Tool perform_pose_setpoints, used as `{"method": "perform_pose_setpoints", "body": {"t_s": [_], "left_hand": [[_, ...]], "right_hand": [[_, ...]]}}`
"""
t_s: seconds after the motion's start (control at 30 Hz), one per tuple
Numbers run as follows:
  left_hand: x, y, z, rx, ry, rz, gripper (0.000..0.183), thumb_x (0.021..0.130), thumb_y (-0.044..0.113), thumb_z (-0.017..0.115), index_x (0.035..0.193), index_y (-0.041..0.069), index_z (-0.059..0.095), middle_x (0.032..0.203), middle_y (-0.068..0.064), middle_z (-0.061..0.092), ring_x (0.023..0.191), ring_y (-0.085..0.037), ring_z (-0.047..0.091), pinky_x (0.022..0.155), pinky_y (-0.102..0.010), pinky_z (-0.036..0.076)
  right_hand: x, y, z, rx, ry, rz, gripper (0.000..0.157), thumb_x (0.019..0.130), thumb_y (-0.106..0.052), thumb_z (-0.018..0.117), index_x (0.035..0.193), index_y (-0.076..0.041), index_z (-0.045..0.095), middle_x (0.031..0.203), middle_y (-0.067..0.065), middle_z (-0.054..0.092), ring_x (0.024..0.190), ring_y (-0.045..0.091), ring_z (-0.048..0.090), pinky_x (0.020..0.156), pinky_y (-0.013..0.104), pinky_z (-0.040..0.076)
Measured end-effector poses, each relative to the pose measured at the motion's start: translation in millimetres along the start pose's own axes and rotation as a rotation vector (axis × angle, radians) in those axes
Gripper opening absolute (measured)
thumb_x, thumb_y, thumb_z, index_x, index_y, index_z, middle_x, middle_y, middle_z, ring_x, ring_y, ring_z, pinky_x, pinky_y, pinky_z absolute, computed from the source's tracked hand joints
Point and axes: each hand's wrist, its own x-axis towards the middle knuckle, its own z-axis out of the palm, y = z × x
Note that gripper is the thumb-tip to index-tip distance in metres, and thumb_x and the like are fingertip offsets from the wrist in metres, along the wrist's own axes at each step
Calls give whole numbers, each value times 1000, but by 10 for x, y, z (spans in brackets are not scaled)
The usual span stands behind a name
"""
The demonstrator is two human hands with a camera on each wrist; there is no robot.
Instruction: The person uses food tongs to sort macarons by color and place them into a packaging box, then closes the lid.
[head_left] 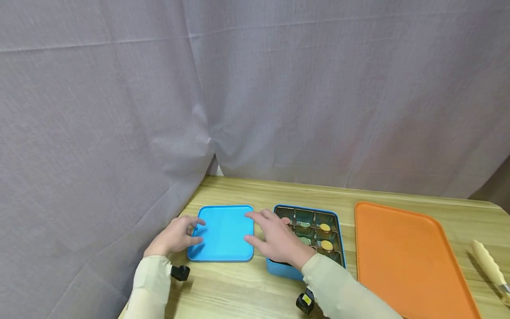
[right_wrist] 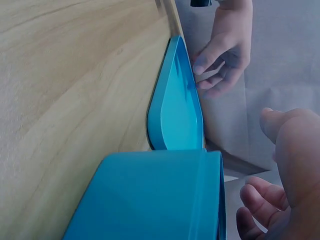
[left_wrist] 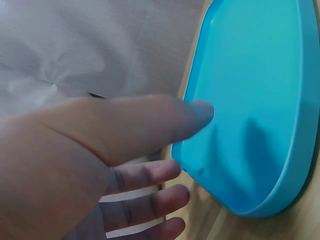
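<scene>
A shallow light-blue lid (head_left: pixel 225 235) lies on the table with its raised rim facing up. My left hand (head_left: pixel 175 238) hovers at the lid's left edge, thumb and fingers spread and holding nothing. Over the gap between lid and box, reaching across the box's left side, is my right hand (head_left: pixel 279 239), also spread with nothing in it. The blue box (head_left: pixel 284 269) has a dark divided insert. Round yellow pieces (head_left: pixel 326 245), green pieces (head_left: pixel 304 241) and a pink piece (head_left: pixel 285 220) sit in its compartments. My right hand and forearm hide the box's lower left part.
An orange tray (head_left: pixel 406 257) lies to the right of the box. Beyond it, at the far right, is a tool with a cream wavy handle (head_left: pixel 488 266), partly out of view. A grey curtain (head_left: pixel 279 88) hangs behind the wooden table (head_left: pixel 231 288) and along its left side.
</scene>
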Motion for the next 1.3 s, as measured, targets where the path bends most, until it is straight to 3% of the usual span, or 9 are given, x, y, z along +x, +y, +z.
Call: {"method": "perform_pose_setpoints", "body": {"t_s": [0.17,0.4,0.73,1.3], "left_hand": [[3,-8,2,46,0,-55,35,88,14,86,121,9,75,103,-11,71,100,-29,65,89,-51,55],[-2,-46,39,37,-28,-103,29,89,11,84,116,7,76,93,-6,64,85,-20,56,81,-43,52],[37,-93,88,48,-7,-134,21,91,-1,77,112,5,77,95,-6,68,89,-21,60,85,-46,55],[44,-153,44,6,28,-166,24,90,-3,71,111,5,79,99,-8,73,93,-22,67,86,-47,57]], "right_hand": [[9,-16,34,21,-2,-1,55,104,-41,67,153,-21,54,138,6,60,114,22,62,79,36,42],[6,-28,46,48,-19,1,55,105,-43,65,154,-21,53,140,8,59,118,24,61,89,43,53],[-10,-29,74,59,-33,13,56,105,-44,65,155,-23,52,143,7,58,120,25,62,95,46,55],[-4,-19,98,45,-42,7,56,105,-45,64,155,-21,52,143,7,58,121,22,60,98,46,54]]}}
